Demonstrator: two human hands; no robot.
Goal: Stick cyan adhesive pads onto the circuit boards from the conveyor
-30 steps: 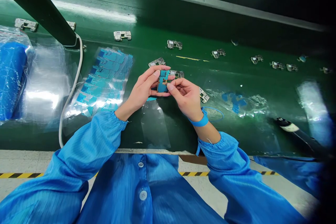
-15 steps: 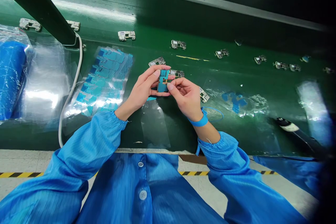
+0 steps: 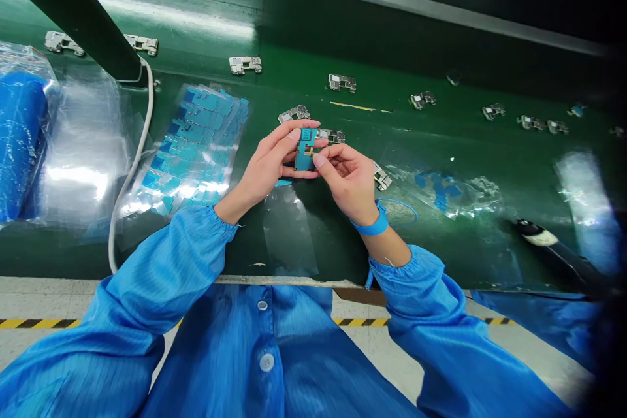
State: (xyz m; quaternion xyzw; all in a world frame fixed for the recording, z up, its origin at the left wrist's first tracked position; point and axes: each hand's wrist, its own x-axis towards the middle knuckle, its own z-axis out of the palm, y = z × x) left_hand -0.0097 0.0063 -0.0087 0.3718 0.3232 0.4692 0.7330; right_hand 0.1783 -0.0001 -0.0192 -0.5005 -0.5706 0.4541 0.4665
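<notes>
Between my hands is a small circuit board, its face covered largely by blue film. My left hand grips it by its edges, thumb at the upper left and fingers round the far and near ends. Thumb and forefinger of my right hand pinch at the board's right edge; a blue band circles that wrist. Just beyond my fingers lie two bare circuit boards, and another board is partly hidden by my right hand. A clear plastic sheet lies below the held board.
Left of my hands lies a sheet of blue die-cut films, beside a white cable and a dark post. Several boards form a row along the back. A bagged blue roll is far left, a black-and-white tool right.
The boards in the back row have shifted a little to the right. My hands and the held board stay almost in place.
</notes>
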